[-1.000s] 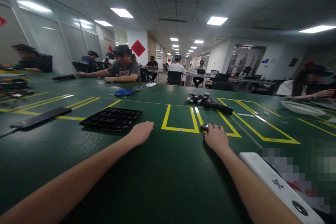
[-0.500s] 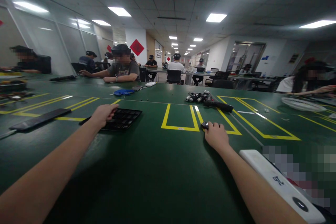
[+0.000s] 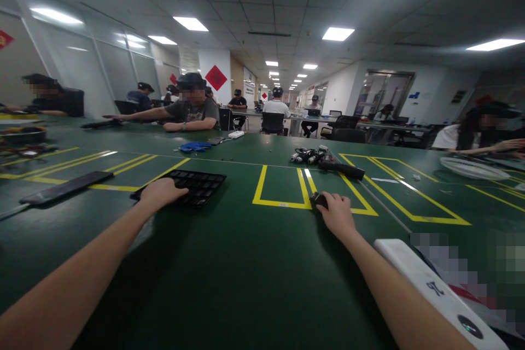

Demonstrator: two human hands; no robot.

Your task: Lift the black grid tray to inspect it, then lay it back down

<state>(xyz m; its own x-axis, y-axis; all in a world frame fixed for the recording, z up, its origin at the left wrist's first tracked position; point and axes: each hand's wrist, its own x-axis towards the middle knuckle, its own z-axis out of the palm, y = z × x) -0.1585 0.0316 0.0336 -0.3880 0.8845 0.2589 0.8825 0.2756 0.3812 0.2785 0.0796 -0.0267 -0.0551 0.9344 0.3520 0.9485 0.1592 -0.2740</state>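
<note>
My left hand (image 3: 162, 192) is at the near left edge of a black tray (image 3: 205, 181) divided into small compartments. Its thumb lies over the tray, and the other fingers curl down at the edge, partly hidden. The tray lies flat on the green table (image 3: 238, 262). My right hand (image 3: 337, 214) is closed on a small black object (image 3: 318, 200), whose kind I cannot make out. That object is at the yellow tape lines, low over or touching the table.
Black cables with metal connectors (image 3: 305, 155) and a black cylindrical thing (image 3: 342, 168) lie beyond my right hand. A white device (image 3: 430, 284) is beside my right forearm. A dark flat device (image 3: 68, 187) lies left; blue gloves (image 3: 196, 146) lie farther back. A co-worker (image 3: 192, 104) sits opposite.
My left hand has come down lower onto the tray's near left edge, its thumb now stretched over it. My right hand has shifted slightly left with the black object. The co-worker opposite reaches farther left.
</note>
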